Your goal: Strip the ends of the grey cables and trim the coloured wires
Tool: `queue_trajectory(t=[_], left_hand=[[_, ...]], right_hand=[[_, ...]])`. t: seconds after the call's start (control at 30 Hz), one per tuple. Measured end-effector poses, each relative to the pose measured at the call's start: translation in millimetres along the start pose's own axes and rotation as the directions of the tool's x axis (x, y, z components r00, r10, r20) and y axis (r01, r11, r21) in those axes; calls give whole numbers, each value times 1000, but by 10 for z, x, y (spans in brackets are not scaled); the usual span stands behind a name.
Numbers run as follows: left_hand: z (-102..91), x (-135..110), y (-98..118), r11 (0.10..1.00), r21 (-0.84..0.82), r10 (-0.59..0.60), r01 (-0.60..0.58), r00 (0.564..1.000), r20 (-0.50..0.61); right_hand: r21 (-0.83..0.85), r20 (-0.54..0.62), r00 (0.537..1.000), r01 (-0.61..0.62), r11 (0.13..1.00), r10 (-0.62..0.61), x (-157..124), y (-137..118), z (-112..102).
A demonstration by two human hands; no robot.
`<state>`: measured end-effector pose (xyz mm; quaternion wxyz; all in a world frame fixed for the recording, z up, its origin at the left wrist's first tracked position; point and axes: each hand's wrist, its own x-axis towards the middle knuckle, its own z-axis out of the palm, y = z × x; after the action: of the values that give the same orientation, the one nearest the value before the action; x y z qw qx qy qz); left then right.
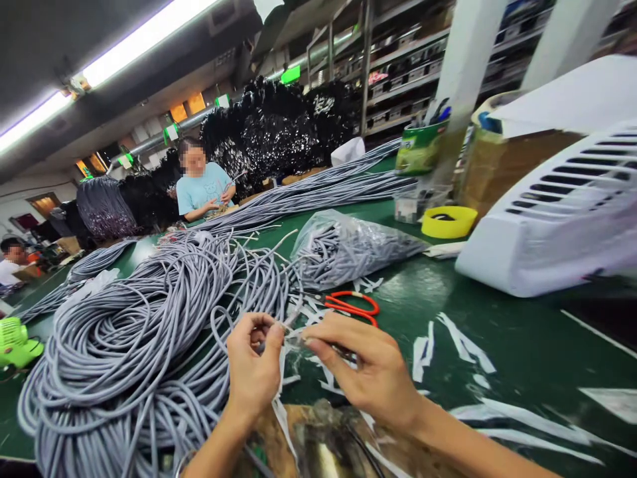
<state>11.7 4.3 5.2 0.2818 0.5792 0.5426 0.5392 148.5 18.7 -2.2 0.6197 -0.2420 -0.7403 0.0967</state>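
Observation:
My left hand [255, 368] is closed, thumb against forefinger, on the end of a grey cable [287, 326]. Close beside it, my right hand [371, 372] pinches at the pale tip of that end; the small detail between its fingertips is too fine to make out. A large heap of coiled grey cables [134, 332] lies to the left of my hands. Just beyond them rest scissors with red handles [355, 305]. White strips [462, 342] are scattered around, and some hang below my fingers.
A clear bag of short grey cable pieces [343, 252] lies behind the scissors. Yellow tape [448, 221], a green tin [421, 146] and a white slotted housing [557, 206] stand at right. Across the green table [398, 299], a person [205, 189] handles cable. A bright green fan [17, 342] is far left.

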Motion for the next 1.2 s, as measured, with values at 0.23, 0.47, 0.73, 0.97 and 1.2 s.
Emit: queue_trajectory(t=[0.23, 0.47, 0.73, 0.97, 1.2], left_hand=[[-25, 34, 3, 989, -134, -70, 68, 998, -10], [-30, 48, 13, 967, -227, -104, 116, 992, 67], [-15, 28, -30, 999, -38, 13, -10, 997, 80], [-32, 7, 15, 986, 94, 116, -139, 970, 216], [-52, 39, 56, 956, -262, -10, 132, 907, 421]], right_hand=[[-1, 79, 977, -201, 980, 201, 17, 80, -15], [66, 126, 874, -479, 875, 469, 67, 114, -1], [131, 190, 863, -494, 859, 468, -46, 31, 92], [167, 152, 856, -514, 841, 493, 9, 60, 0], [43, 138, 865, -492, 869, 483, 42, 182, 50]])
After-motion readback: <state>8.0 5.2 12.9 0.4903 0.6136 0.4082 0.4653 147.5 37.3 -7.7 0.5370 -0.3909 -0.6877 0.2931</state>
